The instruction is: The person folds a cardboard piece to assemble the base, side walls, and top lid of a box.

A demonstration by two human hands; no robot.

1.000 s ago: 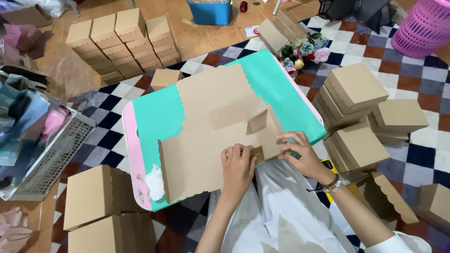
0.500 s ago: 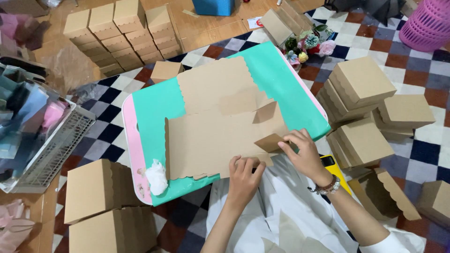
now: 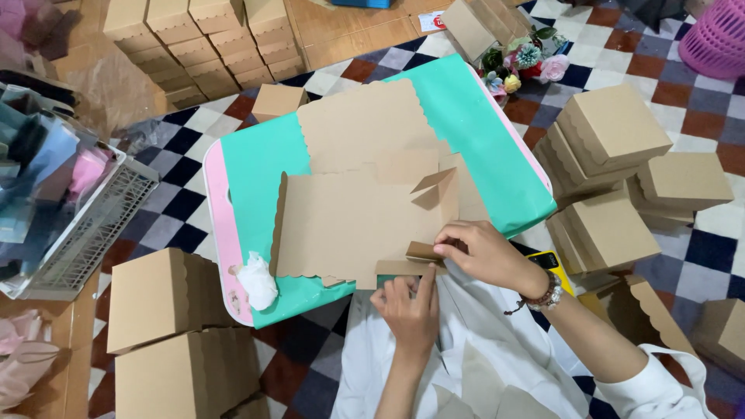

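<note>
A flat brown cardboard box blank (image 3: 349,225) with scalloped edges lies on a small teal table with a pink edge (image 3: 248,178). My right hand (image 3: 481,252) pinches a small flap at the blank's near right corner and bends it up. My left hand (image 3: 407,302) rests just below the blank's near edge, its fingers pressing on the flap strip. Another flat blank (image 3: 365,120) lies beneath, farther back. A crumpled white wad (image 3: 256,281) sits at the table's near left corner.
Folded brown boxes are stacked at right (image 3: 613,132), at near left (image 3: 167,299) and at the back (image 3: 202,39). A white wire basket (image 3: 93,225) with cloths stands left. Artificial flowers (image 3: 520,62) and a pink basket (image 3: 718,35) sit at the back right on the checkered floor.
The blank has slid toward me and its right flaps stand more folded. My right hand moved from the blank's right side to the near corner flap; my left hand dropped to the near edge.
</note>
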